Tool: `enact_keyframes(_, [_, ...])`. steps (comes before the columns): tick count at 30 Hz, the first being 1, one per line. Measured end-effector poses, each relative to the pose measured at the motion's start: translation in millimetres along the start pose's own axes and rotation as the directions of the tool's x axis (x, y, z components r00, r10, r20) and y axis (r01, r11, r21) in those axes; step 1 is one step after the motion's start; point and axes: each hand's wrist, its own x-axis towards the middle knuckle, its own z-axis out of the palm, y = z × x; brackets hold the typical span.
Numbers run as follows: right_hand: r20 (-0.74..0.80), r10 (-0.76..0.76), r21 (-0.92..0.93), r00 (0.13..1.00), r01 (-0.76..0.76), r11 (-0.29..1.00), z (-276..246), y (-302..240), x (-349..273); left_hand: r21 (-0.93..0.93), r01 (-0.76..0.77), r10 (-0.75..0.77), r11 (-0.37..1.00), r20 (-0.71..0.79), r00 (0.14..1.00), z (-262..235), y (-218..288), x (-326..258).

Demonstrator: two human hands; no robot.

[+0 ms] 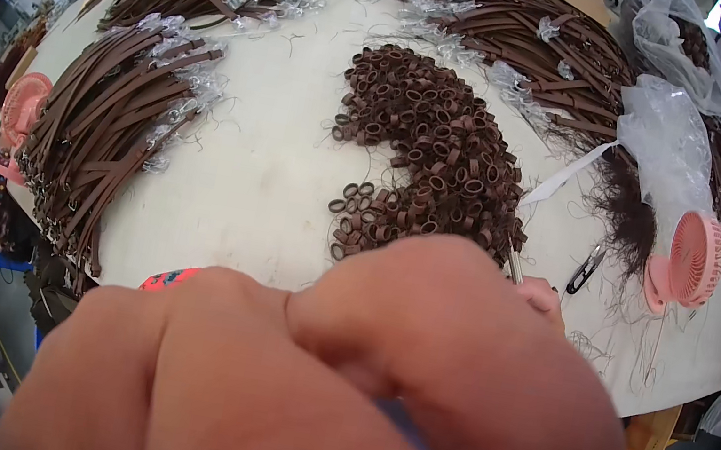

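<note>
At nine o'clock a pink desk fan sits beside fanned-out brown leather straps, their hardware ends in clear wrap, probably to guard against scratches. At the centre lies a heap of brown leather loops, piled within easy reach. At six o'clock the left hand, raised close to the lens, is blurred; whether it holds anything cannot be told. The right hand, at four o'clock, is mostly hidden, apparently gripping a thin metal tool. Black clippers lie nearby.

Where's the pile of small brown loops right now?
In the head view, the pile of small brown loops lies mid-table on the white table, just beyond the raised hand, between the brown straps at left and the pink fan at right.
</note>
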Motion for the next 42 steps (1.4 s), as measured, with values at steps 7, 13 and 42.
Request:
enact_keyframes(7, [-0.11,-0.057,0.002,0.992,0.057,0.998,16.9,-3.9,11.9,-0.022,0.058,-0.059,0.998,-0.048,0.997,-9.5,-2.0,-4.5])
enact_keyframes(13, [-0.09,-0.065,-0.025,0.994,0.063,0.998,7.2,-10.1,5.1,-0.004,0.085,-0.085,0.996,-0.038,0.996,-11.0,-10.5,-10.3])
enact_keyframes(42, [-0.052,-0.091,-0.074,0.994,0.087,0.993,6.3,-16.7,7.3,-0.011,0.098,-0.099,0.995,-0.095,0.991,-9.7,-6.9,-18.6])
